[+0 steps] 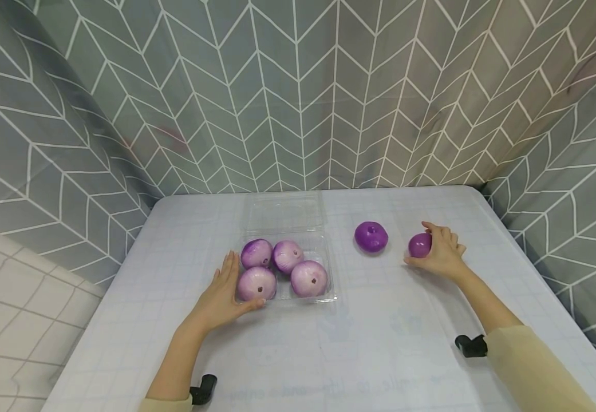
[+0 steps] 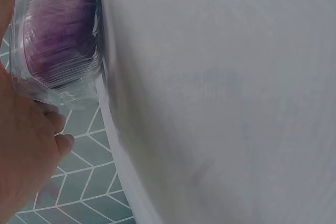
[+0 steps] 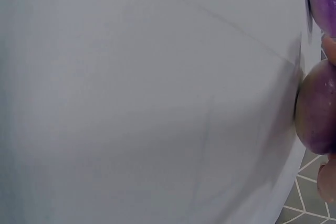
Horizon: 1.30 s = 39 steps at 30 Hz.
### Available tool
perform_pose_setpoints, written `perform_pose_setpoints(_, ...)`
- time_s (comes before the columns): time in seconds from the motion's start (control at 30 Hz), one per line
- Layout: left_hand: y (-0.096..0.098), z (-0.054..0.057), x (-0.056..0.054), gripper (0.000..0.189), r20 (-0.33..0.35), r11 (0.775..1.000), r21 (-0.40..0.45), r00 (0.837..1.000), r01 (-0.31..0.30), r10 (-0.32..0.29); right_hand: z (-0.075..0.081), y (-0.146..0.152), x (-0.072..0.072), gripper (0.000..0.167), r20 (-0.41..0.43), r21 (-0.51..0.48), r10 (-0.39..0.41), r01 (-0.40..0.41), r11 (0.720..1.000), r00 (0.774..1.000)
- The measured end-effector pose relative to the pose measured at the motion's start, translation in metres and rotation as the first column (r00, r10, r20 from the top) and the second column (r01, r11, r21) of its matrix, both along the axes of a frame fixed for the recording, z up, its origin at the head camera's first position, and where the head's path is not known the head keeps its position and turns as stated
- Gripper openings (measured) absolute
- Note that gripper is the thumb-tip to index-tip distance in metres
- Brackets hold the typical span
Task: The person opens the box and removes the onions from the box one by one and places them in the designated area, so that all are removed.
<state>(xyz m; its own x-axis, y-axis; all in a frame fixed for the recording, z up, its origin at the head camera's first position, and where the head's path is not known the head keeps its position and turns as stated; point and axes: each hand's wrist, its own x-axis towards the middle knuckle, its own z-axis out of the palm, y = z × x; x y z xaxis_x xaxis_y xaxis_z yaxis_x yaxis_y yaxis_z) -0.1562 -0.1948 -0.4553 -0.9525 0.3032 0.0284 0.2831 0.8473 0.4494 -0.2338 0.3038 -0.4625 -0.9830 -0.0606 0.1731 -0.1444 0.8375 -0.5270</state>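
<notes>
Several purple onions (image 1: 288, 256) with pale, streaked skin sit in a clear plastic clamshell container (image 1: 331, 274), its lid (image 1: 284, 213) folded back. My left hand (image 1: 221, 297) rests at the container's near left corner, fingers straight along the left wall and thumb at the front edge. In the left wrist view, the container's wall (image 2: 60, 85) is right by the fingers. Off to the right, my right hand (image 1: 442, 252) holds a smooth, round purple vegetable (image 1: 419, 245) between thumb and fingers. That vegetable (image 3: 317, 108) also shows at the edge of the right wrist view.
Between the container and my right hand lies another round, deep-purple vegetable (image 1: 371, 237) on the white table (image 1: 359, 343). Patterned grey-green curtains (image 1: 303, 114) hang behind the table and along its sides. Black wrist mounts (image 1: 470, 346) show below both hands.
</notes>
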Motion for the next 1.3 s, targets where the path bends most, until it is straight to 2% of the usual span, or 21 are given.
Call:
perform_pose_setpoints(0.23,0.001,0.001,0.001,0.120,-0.010,1.000,0.000,1.000,0.000,0.000,-0.003,-0.006,-0.009,0.101,-0.069,-0.111,0.060,-0.068,0.991,0.996)
perform_pose_setpoints(0.53,0.001,0.000,0.000,0.120,-0.001,1.000,0.004,1.000,-0.001,0.001,-0.004,-0.014,-0.014,0.094,-0.032,-0.072,0.112,-0.114,0.991,0.993)
perform_pose_setpoints(0.87,0.001,0.000,0.001,0.120,-0.006,1.000,0.007,1.000,0.000,0.000,0.005,-0.012,-0.004,0.106,-0.022,-0.049,0.014,-0.015,0.999,1.000)
perform_pose_setpoints(0.93,0.001,0.001,0.002,0.120,-0.007,1.000,0.009,1.000,-0.001,0.001,0.009,-0.011,-0.001,0.106,-0.051,-0.056,0.002,-0.005,0.998,0.999)
perform_pose_setpoints(1.03,0.001,0.001,0.002,0.121,-0.009,1.000,0.013,1.000,0.000,0.000,0.013,-0.011,0.004,0.106,-0.138,-0.064,-0.020,0.012,0.998,0.990)
perform_pose_setpoints(1.17,0.000,-0.001,0.003,0.122,-0.008,1.000,0.017,1.000,-0.001,0.001,0.018,-0.013,0.010,0.105,-0.278,-0.068,-0.033,0.015,0.998,0.960)
perform_pose_setpoints(1.3,0.000,-0.002,0.003,0.122,-0.011,1.000,0.017,1.000,-0.003,0.003,0.024,-0.018,0.016,0.103,-0.372,-0.069,-0.018,-0.009,0.998,0.928)
